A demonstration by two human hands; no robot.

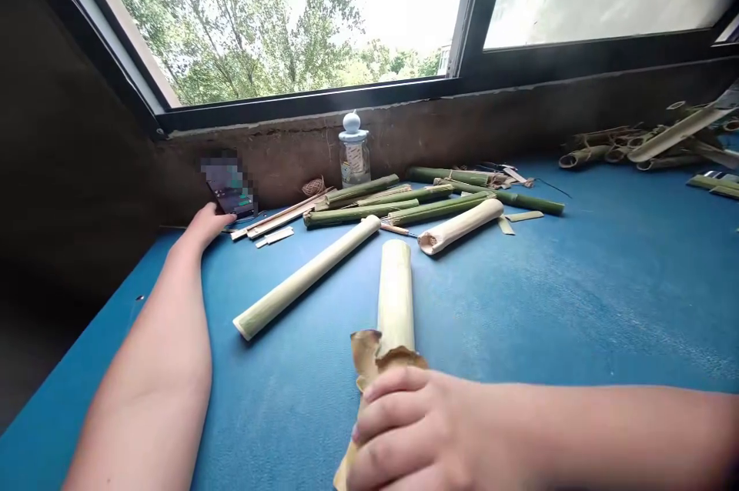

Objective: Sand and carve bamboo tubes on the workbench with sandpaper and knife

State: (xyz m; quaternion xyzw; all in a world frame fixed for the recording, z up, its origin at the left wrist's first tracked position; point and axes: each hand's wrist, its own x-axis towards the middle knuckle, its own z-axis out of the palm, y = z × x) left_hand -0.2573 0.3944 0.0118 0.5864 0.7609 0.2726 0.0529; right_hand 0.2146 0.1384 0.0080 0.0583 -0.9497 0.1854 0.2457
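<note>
My left hand (212, 228) reaches to the back left and grips a phone (234, 191) by its lower edge. The phone stands tilted near the wall, and part of its screen is blurred out. My right hand (409, 429) is closed over a tan, torn-edged sheet that looks like sandpaper (365, 352). The sheet wraps a peeled, pale bamboo piece (396, 291), whose far end points away from me. The near end of that piece is hidden under my hand. A longer peeled bamboo strip (305, 279) lies slantwise to its left.
Behind lie several green bamboo pieces (392, 206), a hollow pale bamboo section (465, 227) and thin slats (282, 215). A lidded glass jar (354, 156) stands by the wall under the window. More bamboo (663, 141) is piled at the far right of the blue tabletop (548, 298).
</note>
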